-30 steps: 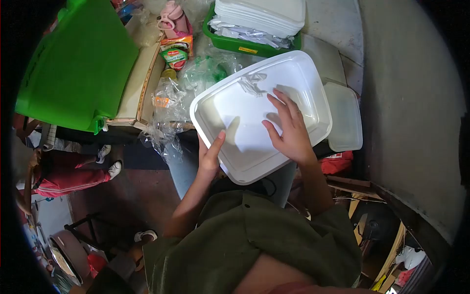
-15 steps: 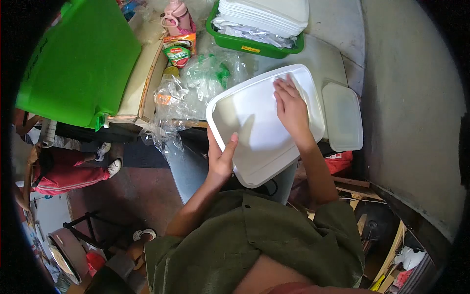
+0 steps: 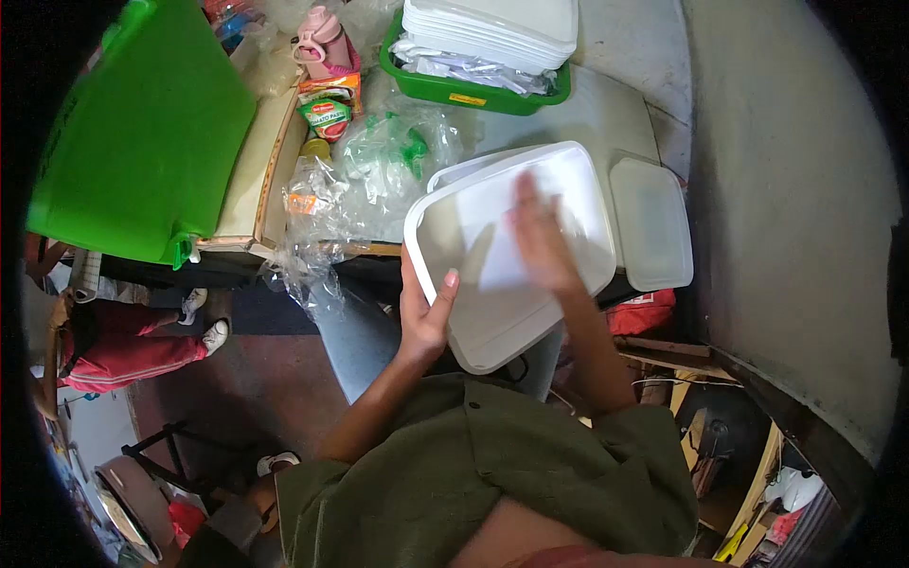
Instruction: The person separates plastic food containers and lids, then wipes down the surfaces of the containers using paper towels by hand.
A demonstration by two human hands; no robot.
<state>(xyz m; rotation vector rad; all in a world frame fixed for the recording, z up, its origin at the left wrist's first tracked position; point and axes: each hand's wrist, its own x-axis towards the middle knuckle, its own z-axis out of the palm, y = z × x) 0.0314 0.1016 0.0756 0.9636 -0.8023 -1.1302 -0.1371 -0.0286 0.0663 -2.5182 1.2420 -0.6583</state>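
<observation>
A shallow white rectangular plastic tub (image 3: pixel 507 338) is tilted in front of my body above my lap. My left hand (image 3: pixel 425 320) is closed around its left rim, thumb on the inner side and fingers behind. Over the inside of the tub, my right hand (image 3: pixel 543 244) is blurred by motion. Its fingers look stretched out and flat, close to the white inner surface; I cannot tell whether they touch it. Part of another white rim (image 3: pixel 454 174) shows behind the tub's far edge. To the right lies a translucent rectangular lid (image 3: pixel 653 227).
A green basin (image 3: pixel 492 98) at the back holds a stack of white lids (image 3: pixel 488 33) and plastic-wrapped items. Crumpled clear bags (image 3: pixel 374 175), a tomato paste pouch (image 3: pixel 327 118) and a pink bottle (image 3: pixel 325 45) are left of it. A large green panel (image 3: pixel 142 123) stands far left; another person's legs (image 3: pixel 142 350) show below.
My right hand has moved left and slightly nearer to me across the tub's inside. The tub has shifted slightly, exposing the rim behind it. The view has shifted a little.
</observation>
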